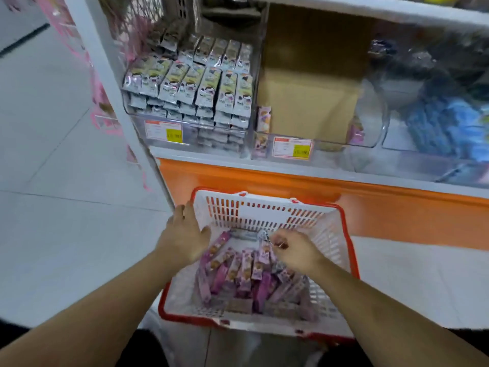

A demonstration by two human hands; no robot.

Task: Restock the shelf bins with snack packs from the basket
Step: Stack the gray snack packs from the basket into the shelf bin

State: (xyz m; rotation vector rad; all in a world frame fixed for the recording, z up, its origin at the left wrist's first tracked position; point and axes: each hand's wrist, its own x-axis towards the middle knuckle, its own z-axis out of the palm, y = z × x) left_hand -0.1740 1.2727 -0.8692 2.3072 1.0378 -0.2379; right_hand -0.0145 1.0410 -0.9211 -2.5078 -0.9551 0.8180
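Over the white basket (pixel 267 215) of purple snack packs (pixel 238 271), the left hand (pixel 185 234) spreads flat while the right hand (pixel 293 250) pinches one.

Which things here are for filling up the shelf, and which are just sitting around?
For the job:
- basket
- purple snack packs in it
- nearly empty middle bin
- left hand on the basket's rim
- right hand picking at the packs

Just there:
- full bin of grey packs
- cardboard box
- blue packs

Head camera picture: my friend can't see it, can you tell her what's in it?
Two hands reach into a white basket of purple snack packs: the right hand pinches one pack, the left hand rests on the rim. Above, one shelf bin looks nearly empty.
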